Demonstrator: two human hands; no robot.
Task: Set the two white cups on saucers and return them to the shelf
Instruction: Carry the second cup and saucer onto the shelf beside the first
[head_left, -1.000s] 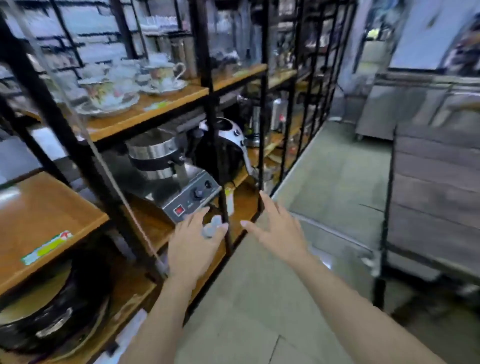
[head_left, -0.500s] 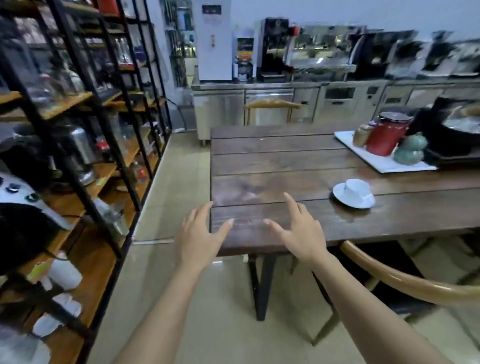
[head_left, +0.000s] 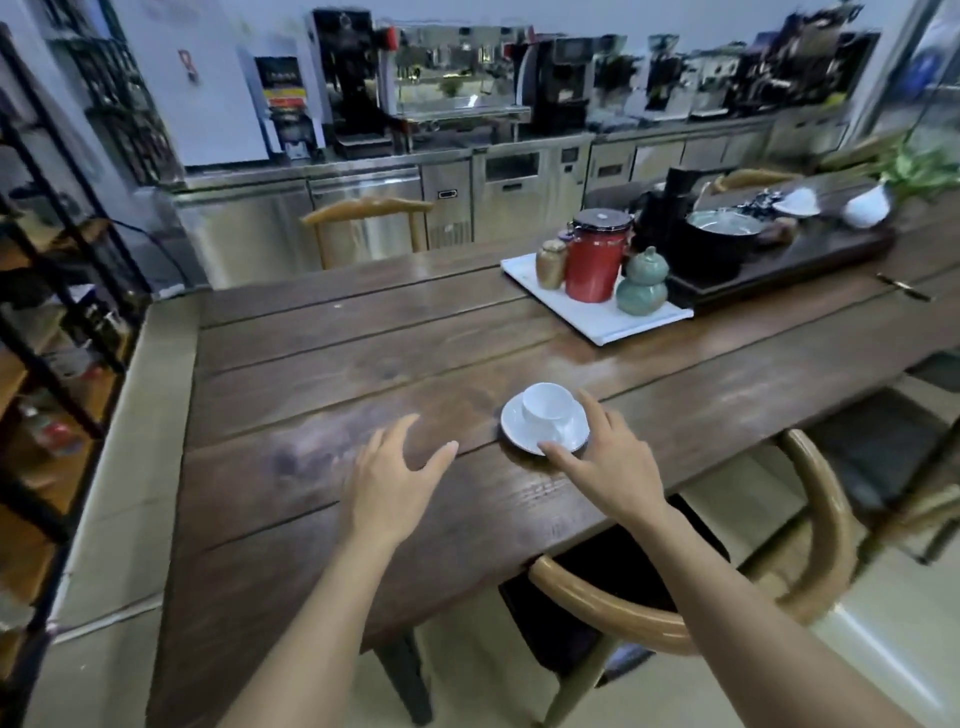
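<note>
The right hand (head_left: 608, 462) is spread open around the near right edge of the round white saucer (head_left: 571, 436), thumb tip on its front rim, not yet closed on it; the left hand (head_left: 395, 480) hovers open and empty above the dark wooden plank table (head_left: 322, 374); the small white cup (head_left: 546, 402) sits on that saucer; behind stand a white tray (head_left: 597, 317) with a red lidded canister (head_left: 595, 257); a black metal shelf rack (head_left: 47, 291) lies left.

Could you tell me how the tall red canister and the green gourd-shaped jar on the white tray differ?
The tall red canister is a straight-sided cylinder; the green gourd-shaped jar bulges in two rounded tiers. The canister stands taller than the jar. The canister has a flat dark lid, the jar a small knobbed one. The canister sits farther back, the jar nearer the tray's front edge. Both stand upright and lidded on the white tray.
</note>
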